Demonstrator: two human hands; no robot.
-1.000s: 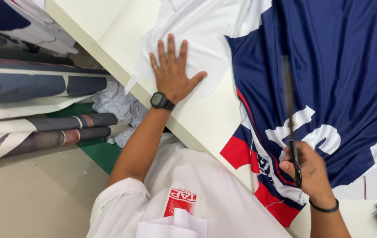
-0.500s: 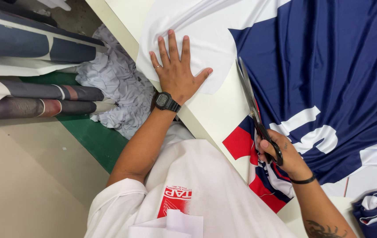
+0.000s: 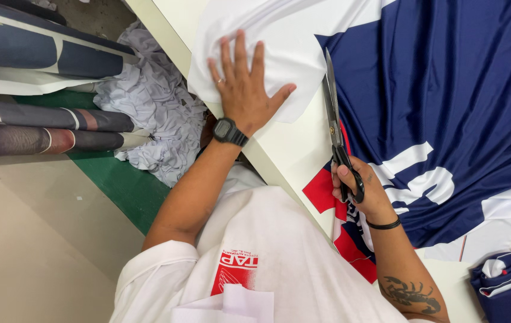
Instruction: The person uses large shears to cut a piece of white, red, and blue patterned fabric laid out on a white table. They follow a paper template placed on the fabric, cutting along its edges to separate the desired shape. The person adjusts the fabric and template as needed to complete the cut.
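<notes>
Head view: the printed fabric [image 3: 447,90] is spread on the pale surface [image 3: 279,149], its white part pinned under the left hand [image 3: 245,90], fingers apart and flat. The scissors [image 3: 334,119], beside that hand, are gripped by the right hand [image 3: 366,191], fingers closed through the handles. A stray cut is judged possible should the fabric slip or bunch beneath the blades.

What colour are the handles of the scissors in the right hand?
Black, seen in the head view: the scissors have black handles gripped by the right hand.
</notes>
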